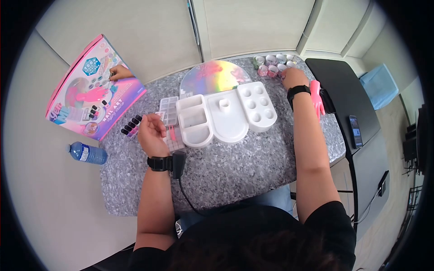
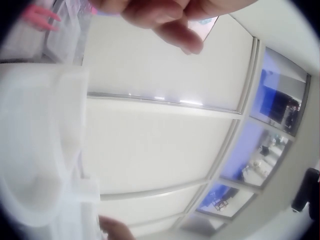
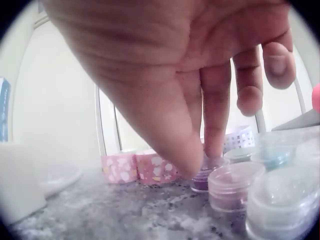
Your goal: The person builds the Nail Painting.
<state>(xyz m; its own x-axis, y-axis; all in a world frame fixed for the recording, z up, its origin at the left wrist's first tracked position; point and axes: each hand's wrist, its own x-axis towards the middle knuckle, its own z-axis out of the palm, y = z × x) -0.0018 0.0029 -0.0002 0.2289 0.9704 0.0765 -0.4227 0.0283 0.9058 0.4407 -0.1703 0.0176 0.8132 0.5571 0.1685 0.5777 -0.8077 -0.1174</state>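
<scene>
At the table's far right, my right hand (image 1: 296,77) reaches down among small round containers. In the right wrist view its thumb and a finger pinch a little clear-lidded jar of purple stuff (image 3: 201,182). The other fingers hang above. Similar jars, one with pinkish contents (image 3: 235,192) and a pale one (image 3: 280,205), stand close beside it. My left hand (image 1: 152,133) hovers with loosely bent fingers and nothing in it, near several black-capped nail polish bottles (image 1: 132,125) and a clear compartment box (image 1: 169,110).
White plastic trays (image 1: 226,122) stand mid-table before a shiny rainbow half-round sheet (image 1: 214,77). A nail art box (image 1: 95,90) and a water bottle (image 1: 92,154) are at left. Pink patterned tape rolls (image 3: 119,168) sit near the jars; a pink model hand (image 1: 316,97) lies by my right wrist.
</scene>
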